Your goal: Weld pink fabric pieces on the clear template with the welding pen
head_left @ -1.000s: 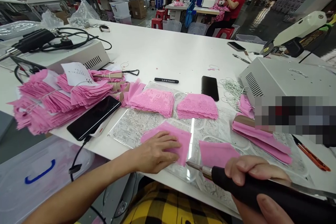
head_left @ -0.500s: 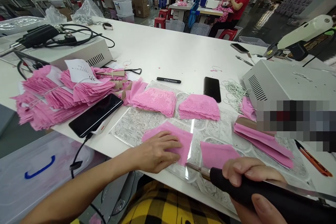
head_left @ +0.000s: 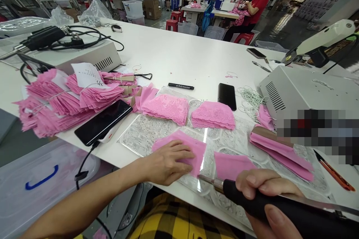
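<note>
The left hand point(head_left: 168, 162) lies flat on a pink cloth point(head_left: 198, 151), with its fingers a little spread. The cloth is close to the near edge of the table point(head_left: 174, 52), on top of a clear sheet point(head_left: 134, 138). The right hand point(head_left: 269, 190) has its fingers wrapped around a black tool point(head_left: 311, 218). The tool's thin metal tip is right by the cloth's bottom right corner; I can't tell if they touch. A smaller pink piece point(head_left: 232, 165) lies just past the tool, to the right of the cloth. Farther from the near edge sit two lacy pink piles, a left pile point(head_left: 166, 108) and a right pile point(head_left: 213, 114), side by side. A big phone point(head_left: 103, 121) is near the table's edge on the left, next to tied pink bundles point(head_left: 64, 97). An orange cutter point(head_left: 336, 173) lies on the right side of the table.
</note>
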`<state>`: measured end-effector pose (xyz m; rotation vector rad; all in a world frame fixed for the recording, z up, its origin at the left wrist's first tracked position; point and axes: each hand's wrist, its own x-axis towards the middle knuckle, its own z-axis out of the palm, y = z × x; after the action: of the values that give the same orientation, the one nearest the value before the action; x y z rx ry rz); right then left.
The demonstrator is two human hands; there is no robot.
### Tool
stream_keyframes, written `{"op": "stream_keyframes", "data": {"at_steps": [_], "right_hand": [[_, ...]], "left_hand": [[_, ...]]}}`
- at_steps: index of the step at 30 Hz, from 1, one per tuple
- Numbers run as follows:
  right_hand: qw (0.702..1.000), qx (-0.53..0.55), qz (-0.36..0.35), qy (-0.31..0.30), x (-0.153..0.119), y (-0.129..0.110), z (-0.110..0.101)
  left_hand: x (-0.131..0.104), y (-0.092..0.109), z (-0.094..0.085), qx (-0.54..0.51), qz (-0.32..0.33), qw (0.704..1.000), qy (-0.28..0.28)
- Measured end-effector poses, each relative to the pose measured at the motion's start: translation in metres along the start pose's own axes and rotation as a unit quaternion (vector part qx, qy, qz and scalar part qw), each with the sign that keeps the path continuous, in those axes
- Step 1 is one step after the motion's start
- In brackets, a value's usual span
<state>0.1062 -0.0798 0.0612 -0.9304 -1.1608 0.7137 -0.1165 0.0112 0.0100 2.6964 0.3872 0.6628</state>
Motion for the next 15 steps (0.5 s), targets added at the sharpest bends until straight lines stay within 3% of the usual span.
{"op": "stream_keyframes", "data": {"at_steps": [7,10,15], "right_hand": [[0.999,0.007,-0.015,0.038,0.002,0.003,0.005],[0.999,0.013,-0.005,0.029,0.006,0.012,0.009],[0.999,-0.009,-0.052,0.015,0.011,0.025,0.011]], "left_hand": [[-0.004,-0.003,-0.016,0.005,-0.015,1.0,0.018],[-0.012,-0.012,-0.024,0.034,-0.043,0.999,0.006],[-0.022,-0.021,-0.024,0.053,-0.074,0.996,-0.015]]}}
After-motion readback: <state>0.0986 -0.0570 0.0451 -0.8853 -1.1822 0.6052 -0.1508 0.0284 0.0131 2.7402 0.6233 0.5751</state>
